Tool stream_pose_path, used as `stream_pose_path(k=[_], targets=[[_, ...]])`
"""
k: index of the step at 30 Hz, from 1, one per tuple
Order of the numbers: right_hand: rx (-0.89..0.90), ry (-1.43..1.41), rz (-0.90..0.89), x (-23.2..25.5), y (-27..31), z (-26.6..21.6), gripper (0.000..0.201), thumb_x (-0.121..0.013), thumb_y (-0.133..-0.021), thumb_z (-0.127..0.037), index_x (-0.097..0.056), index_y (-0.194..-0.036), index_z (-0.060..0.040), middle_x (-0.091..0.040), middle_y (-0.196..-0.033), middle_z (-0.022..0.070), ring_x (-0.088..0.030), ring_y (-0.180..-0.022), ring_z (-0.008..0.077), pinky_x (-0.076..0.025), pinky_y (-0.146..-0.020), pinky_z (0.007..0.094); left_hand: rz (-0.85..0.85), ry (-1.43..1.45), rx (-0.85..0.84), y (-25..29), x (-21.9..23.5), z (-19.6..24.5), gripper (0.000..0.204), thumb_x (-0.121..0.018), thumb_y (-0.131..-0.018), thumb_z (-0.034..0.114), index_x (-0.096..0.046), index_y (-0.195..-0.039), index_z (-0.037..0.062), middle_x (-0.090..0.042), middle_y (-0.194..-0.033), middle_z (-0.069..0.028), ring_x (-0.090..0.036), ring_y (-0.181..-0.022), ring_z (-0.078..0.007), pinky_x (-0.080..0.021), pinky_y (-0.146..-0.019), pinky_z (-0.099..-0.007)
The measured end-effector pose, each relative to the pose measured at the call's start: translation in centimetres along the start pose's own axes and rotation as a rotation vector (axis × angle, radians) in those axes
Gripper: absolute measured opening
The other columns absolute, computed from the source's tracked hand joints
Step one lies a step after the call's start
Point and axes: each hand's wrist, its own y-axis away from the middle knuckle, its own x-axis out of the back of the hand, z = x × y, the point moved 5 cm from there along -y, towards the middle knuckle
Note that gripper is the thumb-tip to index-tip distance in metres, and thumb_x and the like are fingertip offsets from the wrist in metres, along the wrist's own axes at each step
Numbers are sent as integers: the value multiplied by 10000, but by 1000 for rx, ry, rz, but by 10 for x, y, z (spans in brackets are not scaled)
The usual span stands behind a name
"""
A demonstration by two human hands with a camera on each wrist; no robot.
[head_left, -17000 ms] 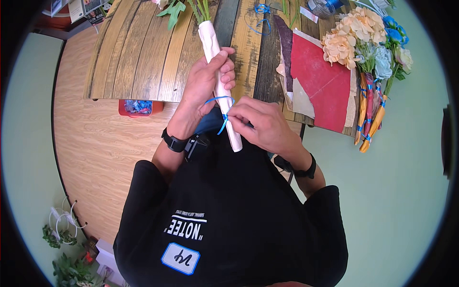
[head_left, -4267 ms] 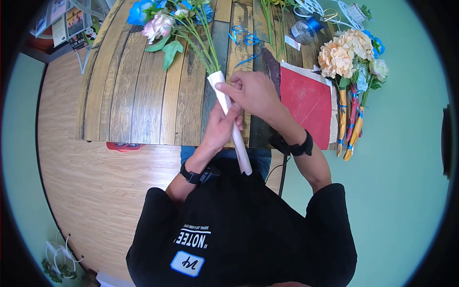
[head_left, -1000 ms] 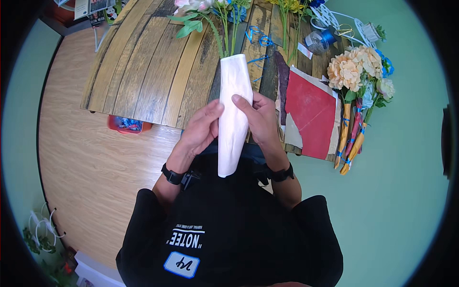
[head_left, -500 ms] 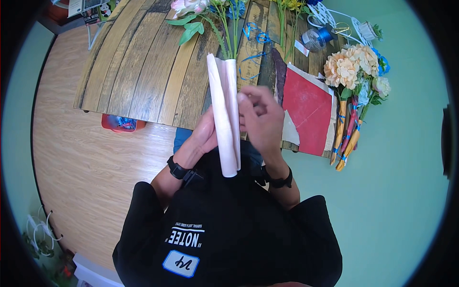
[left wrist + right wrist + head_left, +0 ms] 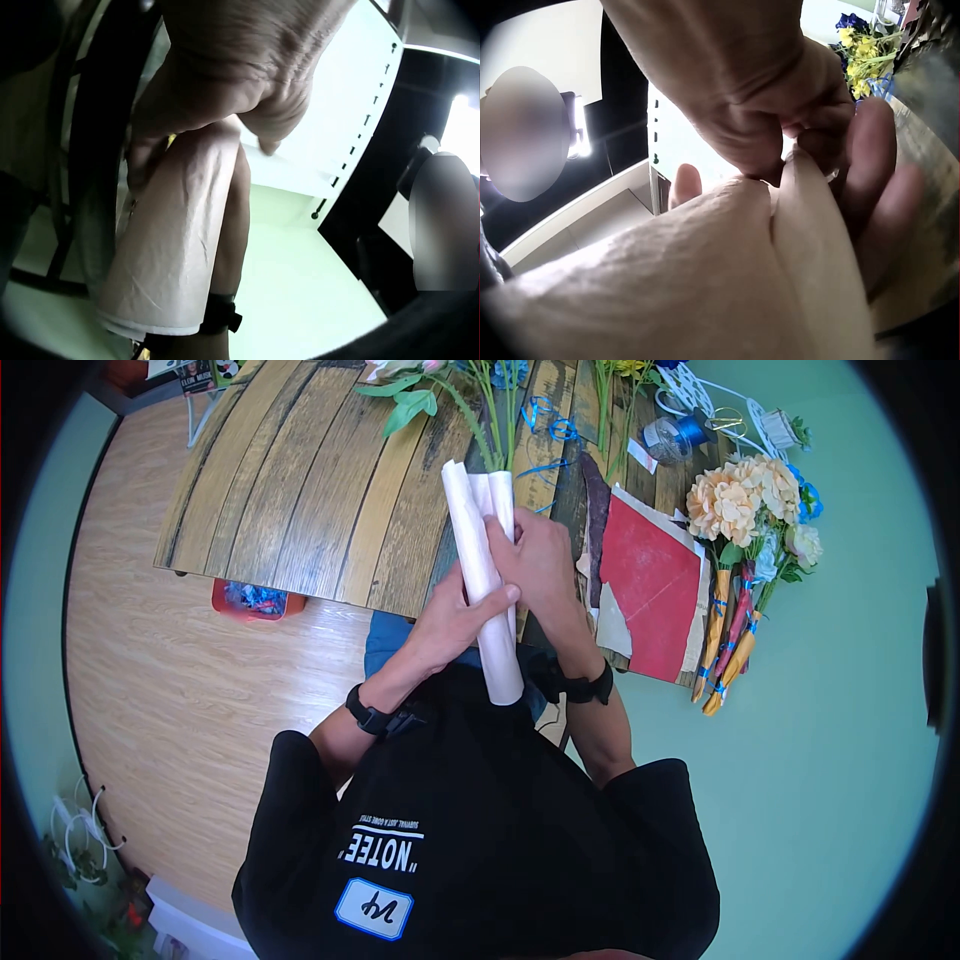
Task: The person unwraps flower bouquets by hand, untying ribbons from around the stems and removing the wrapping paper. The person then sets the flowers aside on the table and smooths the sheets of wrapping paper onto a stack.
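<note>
Pale pink wrapping paper (image 5: 471, 545) stands upright in front of the body, its two sides curled inward with a fold between them. Green flower stems (image 5: 497, 430) rise from its top. My left hand (image 5: 450, 625) grips the paper around its lower middle, thumb across the front. Higher up on the right, my right hand (image 5: 538, 560) pinches the paper's edge, its thumb in the fold. In the left wrist view the paper tube (image 5: 176, 232) widens toward its cut end. The right wrist view shows the paper edge (image 5: 806, 225) between right thumb and fingers.
Curled blue ribbon (image 5: 535, 420) lies on the wooden table (image 5: 330, 510). A red sheet (image 5: 652, 585) with torn paper is at right, beside finished bouquets (image 5: 745, 505) overhanging the edge. A ribbon spool (image 5: 690, 430) is behind. A red bin (image 5: 255, 603) sits below the table.
The blue ribbon seen round the narrow paper roll is gone from it. The paper was loosened and spread, then its sides curled inward; the left thumb now crosses the front.
</note>
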Motion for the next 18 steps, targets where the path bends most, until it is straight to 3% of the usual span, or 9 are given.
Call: stream_pose_path(k=[5, 7, 8, 9, 11, 13, 15, 17, 18], targets=[[9, -364, 69, 13, -2, -7, 357, -678, -891, -281, -688, -800, 64, -635, -601, 174, -638, -523, 245, -483, -540, 390, 133, -96, -10, 9, 28, 6, 433, -625, -983, 109, -491, -1362, -52, -680, -1061, -101, -657, -909, -145, -535, -833, -287], [10, -370, 87, 15, -2, -7, 357, -685, -894, -284, -698, -819, 65, -640, -600, 150, -616, -515, 182, -469, -531, 362, 281, -418, -116, 13, 40, 21, 448, -614, -978, 77, -470, -1380, -59, -673, -1073, -109, -662, -893, -160, -542, -825, -302], [-12, -380, 96, 15, -3, -7, 355, -688, -894, -280, -696, -811, 65, -633, -592, 141, -599, -510, 169, -458, -522, 352, 394, -568, -270, 22, 40, 35, 467, -623, -959, 51, -461, -1382, -63, -641, -1126, -121, -647, -940, -170, -534, -832, -310], [-34, -391, 105, 15, -3, -8, 353, -690, -893, -277, -694, -804, 64, -626, -585, 132, -582, -505, 155, -447, -514, 343, 395, -570, -272, 26, 35, 45, 467, -623, -959, 51, -461, -1382, -63, -641, -1126, -121, -647, -940, -170, -534, -832, -310], [-45, -446, 116, 13, -3, -13, 359, -692, -894, -281, -690, -796, 65, -614, -576, 118, -564, -507, 137, -435, -505, 333, 626, -933, -766, 49, 14, 89, 497, -649, -938, 46, -459, -1386, -54, -599, -1181, -124, -611, -996, -177, -519, -845, -309], [-49, -503, 125, 7, -3, -18, 366, -694, -895, -284, -687, -788, 66, -602, -567, 104, -546, -509, 119, -422, -496, 323, 519, -905, -727, 48, 4, 95, 528, -681, -923, 53, -456, -1390, -51, -581, -1208, -129, -581, -1031, -177, -510, -856, -311], [-24, -520, 160, 3, -3, -22, 373, -695, -898, -289, -680, -778, 64, -580, -554, 83, -518, -516, 97, -399, -481, 320, 158, -520, -237, 25, -1, 68, 547, -704, -915, 65, -461, -1393, -42, -585, -1192, -129, -577, -1004, -181, -517, -853, -319], [-31, -581, 156, 5, -6, -26, 385, -703, -897, -301, -672, -762, 59, -576, -551, 82, -522, -516, 100, -394, -477, 331, 159, -567, -266, 18, 2, 69, 549, -708, -921, 71, -453, -1391, -50, -587, -1190, -111, -597, -1002, -167, -527, -862, -304], [-43, -582, 137, 1, -6, -26, 401, -708, -901, -308, -667, -744, 59, -568, -541, 82, -520, -513, 102, -393, -478, 330, 116, -401, -173, 12, 6, 62, 562, -700, -921, 74, -435, -1395, -73, -595, -1154, -115, -605, -956, -154, -530, -828, -300]])
